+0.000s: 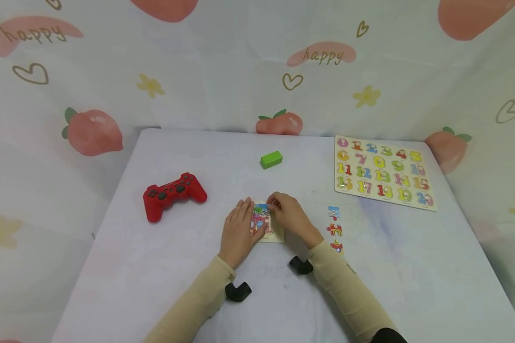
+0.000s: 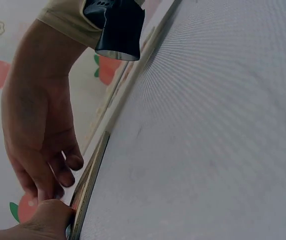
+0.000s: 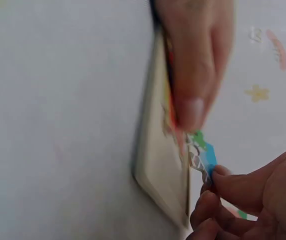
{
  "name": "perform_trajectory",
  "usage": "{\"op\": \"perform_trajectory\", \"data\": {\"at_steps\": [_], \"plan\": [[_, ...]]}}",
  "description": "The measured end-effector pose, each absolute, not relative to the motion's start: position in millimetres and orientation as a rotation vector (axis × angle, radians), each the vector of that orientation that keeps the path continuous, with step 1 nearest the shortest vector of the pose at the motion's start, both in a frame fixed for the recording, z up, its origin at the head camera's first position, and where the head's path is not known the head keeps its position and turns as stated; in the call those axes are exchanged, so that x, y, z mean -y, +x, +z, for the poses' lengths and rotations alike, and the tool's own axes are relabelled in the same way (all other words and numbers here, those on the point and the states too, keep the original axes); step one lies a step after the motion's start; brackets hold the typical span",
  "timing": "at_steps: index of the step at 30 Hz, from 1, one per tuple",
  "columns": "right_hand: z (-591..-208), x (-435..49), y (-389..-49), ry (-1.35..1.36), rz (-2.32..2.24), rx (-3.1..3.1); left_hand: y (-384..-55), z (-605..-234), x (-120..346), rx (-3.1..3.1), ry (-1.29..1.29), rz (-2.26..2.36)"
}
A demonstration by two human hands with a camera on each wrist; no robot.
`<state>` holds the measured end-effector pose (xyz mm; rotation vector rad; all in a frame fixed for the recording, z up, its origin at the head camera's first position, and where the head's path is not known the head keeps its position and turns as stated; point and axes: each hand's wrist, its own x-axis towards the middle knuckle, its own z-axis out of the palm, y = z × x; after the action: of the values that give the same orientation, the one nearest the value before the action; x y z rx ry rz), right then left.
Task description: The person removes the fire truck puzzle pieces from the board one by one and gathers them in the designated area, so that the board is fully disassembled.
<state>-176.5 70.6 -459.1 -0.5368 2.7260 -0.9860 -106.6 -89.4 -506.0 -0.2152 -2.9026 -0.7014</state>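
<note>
A small jigsaw board [image 1: 275,237] with a cream border and a colourful picture lies mid-table. My left hand [image 1: 237,231] rests along its left side, fingers straight, with the thumb across the picture. In the right wrist view the left thumb [image 3: 190,107] presses on the picture. At the top right of the board, my right hand [image 1: 293,215] pinches a blue and green puzzle piece [image 3: 209,159] between thumb and fingers. This piece is tilted up against the board's picture. Loose jigsaw pieces [image 1: 334,230] lie in a column to the right of the right hand.
A red game controller [image 1: 174,194] lies to the left, and a green block [image 1: 271,159] sits behind the board. The number puzzle board [image 1: 384,172] is at the back right. Black wrist cameras [image 1: 238,291] hang under both forearms. A printed cloth [image 1: 240,66] hangs behind the table.
</note>
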Motion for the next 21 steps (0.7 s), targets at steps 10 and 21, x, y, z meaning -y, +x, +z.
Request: {"op": "perform_trajectory", "data": {"at_steps": [10,21], "plan": [[-438.4,-132.5,-191.8,-0.381,-0.966,-2.66,-107.3,-507.1,88.7,2.9,-0.197,-0.736],[-434.3,-196.5,-202.1,-0.225,-0.875,-2.586,-108.8,-510.9,90.3,2.9,-0.227,-0.725]]}}
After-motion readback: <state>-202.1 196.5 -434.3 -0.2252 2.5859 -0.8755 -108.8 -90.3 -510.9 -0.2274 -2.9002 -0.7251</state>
